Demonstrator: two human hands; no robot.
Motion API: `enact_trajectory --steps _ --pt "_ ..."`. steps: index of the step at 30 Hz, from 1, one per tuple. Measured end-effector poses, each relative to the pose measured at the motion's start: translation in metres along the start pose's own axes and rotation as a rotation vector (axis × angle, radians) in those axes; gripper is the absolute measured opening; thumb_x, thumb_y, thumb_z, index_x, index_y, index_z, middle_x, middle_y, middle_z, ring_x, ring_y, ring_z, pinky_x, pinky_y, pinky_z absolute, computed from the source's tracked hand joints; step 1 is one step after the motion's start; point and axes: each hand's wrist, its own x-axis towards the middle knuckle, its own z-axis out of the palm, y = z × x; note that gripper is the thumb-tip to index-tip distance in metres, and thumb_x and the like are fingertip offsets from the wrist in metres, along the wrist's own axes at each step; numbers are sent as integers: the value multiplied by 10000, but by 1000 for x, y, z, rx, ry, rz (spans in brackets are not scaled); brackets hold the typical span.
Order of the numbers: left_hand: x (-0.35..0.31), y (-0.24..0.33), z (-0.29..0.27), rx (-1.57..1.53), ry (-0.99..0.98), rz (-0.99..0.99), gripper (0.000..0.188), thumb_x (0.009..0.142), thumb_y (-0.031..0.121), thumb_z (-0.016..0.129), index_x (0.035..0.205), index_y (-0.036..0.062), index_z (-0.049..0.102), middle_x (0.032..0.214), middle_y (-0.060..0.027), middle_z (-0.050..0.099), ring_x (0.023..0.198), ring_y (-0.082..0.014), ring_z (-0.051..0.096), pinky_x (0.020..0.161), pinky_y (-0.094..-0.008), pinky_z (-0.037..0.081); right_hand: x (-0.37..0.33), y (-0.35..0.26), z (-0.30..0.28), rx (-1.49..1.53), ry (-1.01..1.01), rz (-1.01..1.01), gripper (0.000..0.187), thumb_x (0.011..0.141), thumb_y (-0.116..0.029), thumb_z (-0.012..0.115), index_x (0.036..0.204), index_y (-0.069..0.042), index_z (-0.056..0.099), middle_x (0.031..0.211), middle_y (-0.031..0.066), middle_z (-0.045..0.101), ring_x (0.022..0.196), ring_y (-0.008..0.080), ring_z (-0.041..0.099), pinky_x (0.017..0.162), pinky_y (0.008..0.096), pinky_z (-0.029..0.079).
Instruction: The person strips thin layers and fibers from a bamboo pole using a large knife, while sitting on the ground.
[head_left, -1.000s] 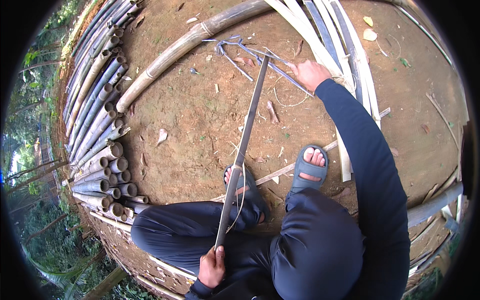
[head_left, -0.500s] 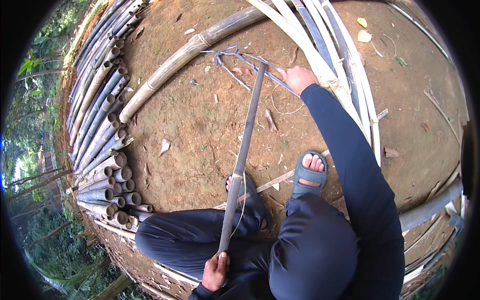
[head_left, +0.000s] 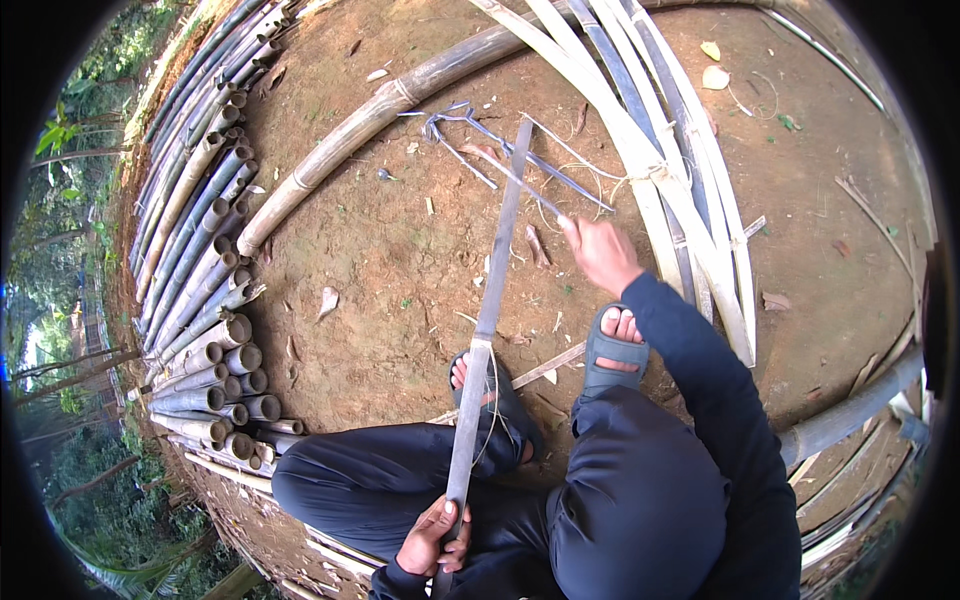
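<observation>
My left hand (head_left: pixel 437 537) grips the lower end of a long, flat grey-brown bamboo strip (head_left: pixel 492 290) over my lap. The strip slants up and away, with a pale joint partway along. My right hand (head_left: pixel 606 256) is closed around a thin, bluish-grey, blade-like piece (head_left: pixel 540 199); I cannot tell whether it is a knife, as the fingers hide its near end. This piece reaches left to the strip's upper part. A purplish-blue cord (head_left: pixel 568 182) lies bent on the soil beyond. Pale thin string (head_left: pixel 570 152) runs from near the strip's far tip toward the bundle of split bamboo (head_left: pixel 640 150).
Stacked bamboo poles (head_left: pixel 215 250) line the left side. A thick bamboo pole (head_left: pixel 345 140) lies across the far ground. My sandalled feet (head_left: pixel 616 352) stand near a split piece (head_left: pixel 550 365) on the soil. Another pole (head_left: pixel 850 405) lies at right.
My right hand has drawn back toward me with the thin piece, down along the strip's right side. The strip has turned, showing a lighter face. My left hand has shifted its hold slightly.
</observation>
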Motion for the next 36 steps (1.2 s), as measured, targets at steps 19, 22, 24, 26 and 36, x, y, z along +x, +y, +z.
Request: enact_trajectory --steps 19,22,24,26,36 --pt "49 19 -23 -169 -100 -68 352 1047 396 430 905 82 507 623 32 343 444 -66 289 404 -221 265 -130 -99 1 92 -340 -626 491 910 -501 610 1044 -31 560 840 165 631 721 372 658 658 460 530" --pt "49 19 -23 -158 -111 -78 361 1049 402 425 881 89 488 622 40 319 440 -56 261 392 -218 243 -122 -90 9 87 -350 -276 385 965 -428 572 987 -45 545 676 168 632 638 382 645 601 468 491" --pt "50 22 -24 -162 -105 -70 358 1054 393 418 881 88 490 618 40 322 438 -52 259 389 -212 240 -112 -87 10 27 -312 -277 367 971 -415 562 978 -48 543 657 173 631 627 389 642 592 468 478" --pt "49 20 -28 -180 -116 -78 355 1055 387 418 878 88 492 617 39 326 437 -50 264 388 -212 238 -112 -92 6 -32 -300 -300 362 969 -418 560 972 -57 545 656 175 634 613 391 638 591 466 474" --pt "56 21 -33 -228 -187 -128 365 1053 409 414 878 98 491 610 43 332 418 -44 259 378 -213 245 -71 -73 -1 -85 -296 -109 463 993 -507 480 927 -51 518 642 192 611 578 405 642 531 489 510"
